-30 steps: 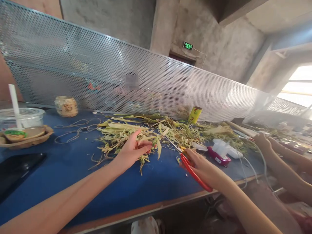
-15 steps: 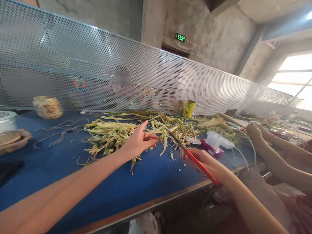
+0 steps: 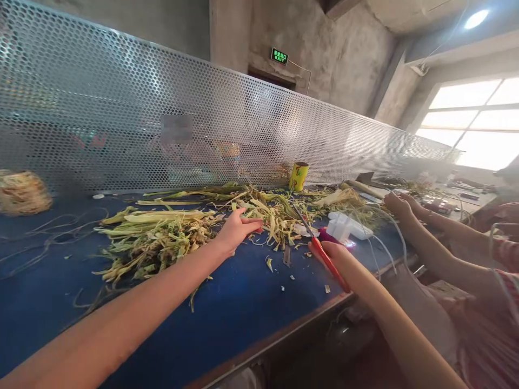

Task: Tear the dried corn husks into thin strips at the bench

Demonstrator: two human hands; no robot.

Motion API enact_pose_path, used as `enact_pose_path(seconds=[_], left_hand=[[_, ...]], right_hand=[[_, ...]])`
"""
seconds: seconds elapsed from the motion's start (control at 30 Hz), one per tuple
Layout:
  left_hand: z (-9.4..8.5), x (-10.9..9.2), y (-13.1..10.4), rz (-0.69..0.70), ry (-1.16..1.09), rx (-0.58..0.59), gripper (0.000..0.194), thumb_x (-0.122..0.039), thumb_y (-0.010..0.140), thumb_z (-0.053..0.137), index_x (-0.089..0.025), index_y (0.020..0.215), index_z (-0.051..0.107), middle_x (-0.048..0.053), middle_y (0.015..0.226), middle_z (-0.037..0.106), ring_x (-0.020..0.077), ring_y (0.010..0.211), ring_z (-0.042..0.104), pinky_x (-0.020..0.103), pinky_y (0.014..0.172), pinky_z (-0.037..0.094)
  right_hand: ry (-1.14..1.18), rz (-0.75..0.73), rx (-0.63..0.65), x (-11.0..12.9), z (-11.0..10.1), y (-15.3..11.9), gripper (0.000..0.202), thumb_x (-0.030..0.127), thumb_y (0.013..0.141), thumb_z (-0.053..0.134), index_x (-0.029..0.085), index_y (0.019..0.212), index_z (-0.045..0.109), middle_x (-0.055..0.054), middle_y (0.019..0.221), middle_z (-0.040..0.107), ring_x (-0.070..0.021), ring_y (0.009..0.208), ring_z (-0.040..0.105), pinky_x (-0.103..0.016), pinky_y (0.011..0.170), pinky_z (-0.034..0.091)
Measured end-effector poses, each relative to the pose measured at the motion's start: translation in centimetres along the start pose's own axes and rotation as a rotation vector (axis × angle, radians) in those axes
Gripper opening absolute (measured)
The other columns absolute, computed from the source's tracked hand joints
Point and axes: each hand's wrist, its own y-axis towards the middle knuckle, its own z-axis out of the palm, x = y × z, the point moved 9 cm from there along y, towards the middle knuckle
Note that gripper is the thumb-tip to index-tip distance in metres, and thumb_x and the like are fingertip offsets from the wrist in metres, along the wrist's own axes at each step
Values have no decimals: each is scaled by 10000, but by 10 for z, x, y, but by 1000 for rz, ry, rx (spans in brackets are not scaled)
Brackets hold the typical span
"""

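Observation:
My left hand (image 3: 238, 231) is over the near side of a heap of dry, yellow-green leaves and stalks (image 3: 162, 232). Its index finger points forward, while thumb and other fingers come together at the leaf strips; anything pinched there is too small to make out. In my right hand (image 3: 330, 254) is a red-handled tool (image 3: 333, 270) with a thin, dark metal shaft, my fingers closed around the handle. The shaft slants up and left, its tip near the loose leaf strips (image 3: 279, 219). Beneath it, a small flat grey piece (image 3: 286, 256) lies on the blue table (image 3: 243, 308).
Behind the heap stand a yellow can (image 3: 299, 176) and a perforated metal screen (image 3: 227, 124). A white plastic device with a magenta base (image 3: 343, 227) and cables sits to the right. Beyond it are another person's hands (image 3: 401, 205). A jar (image 3: 24, 193) stands far left.
The view has turned right, so things appear further left. The small flat piece near my right hand now lies on the table. My right hand still holds the red-handled tool.

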Motion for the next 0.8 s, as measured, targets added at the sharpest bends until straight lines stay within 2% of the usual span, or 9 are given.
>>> enact_pose_path(seconds=[0.1,0.23,0.3,0.37,0.43,0.5,0.63,0.8], left_hand=[[-6,8,-6,-48,-15,-22,835,-199,690,667,-56,1360,189,188,1051,627,188,772,635,265,578,442],[-17,9,-22,-62,-5,-45,727,-180,723,626,-70,1329,239,169,1040,631,176,782,637,258,589,441],[-22,7,-29,-52,23,-48,723,-191,723,628,-78,1325,245,150,1000,646,176,773,637,271,623,447],[-26,4,-34,-28,68,-47,748,-202,704,650,-101,1328,249,113,935,666,172,737,635,294,673,450],[-29,1,-38,0,109,-43,800,-205,682,670,-118,1342,226,74,859,680,167,694,627,311,702,447],[-30,-2,-42,27,149,-24,860,-211,673,675,-112,1363,173,64,819,685,169,676,618,318,694,445],[-23,-7,-48,40,292,79,942,-279,683,657,-105,1391,59,109,901,684,188,707,623,327,671,445],[-17,-11,-57,6,400,202,963,-298,706,621,-154,1403,-27,110,985,668,193,755,628,342,715,449]], right_hand=[[-30,-97,80,5,8,-14,362,531,748,458,184,647,470,23,553,480,-108,501,423,-224,470,328],[-63,-201,229,27,20,-38,337,485,790,447,183,640,445,31,575,471,-97,510,405,-215,468,318],[-125,-228,204,41,15,-44,305,466,786,468,188,659,458,18,609,521,-110,526,445,-223,484,334],[-200,-245,137,54,5,-47,251,447,782,484,197,764,497,-17,727,595,-147,619,522,-245,553,377],[-277,-246,89,64,-2,-46,265,449,798,456,200,873,506,-59,843,625,-189,723,565,-277,634,404],[-341,-236,99,69,-1,-45,304,466,810,428,194,926,501,-86,911,628,-221,792,580,-308,695,411],[-370,-218,183,70,8,-43,365,510,807,422,186,953,506,-104,972,618,-240,832,585,-315,725,414],[-329,-203,342,62,20,-47,366,543,801,424,190,854,505,-79,880,620,-211,761,577,-288,684,419]])
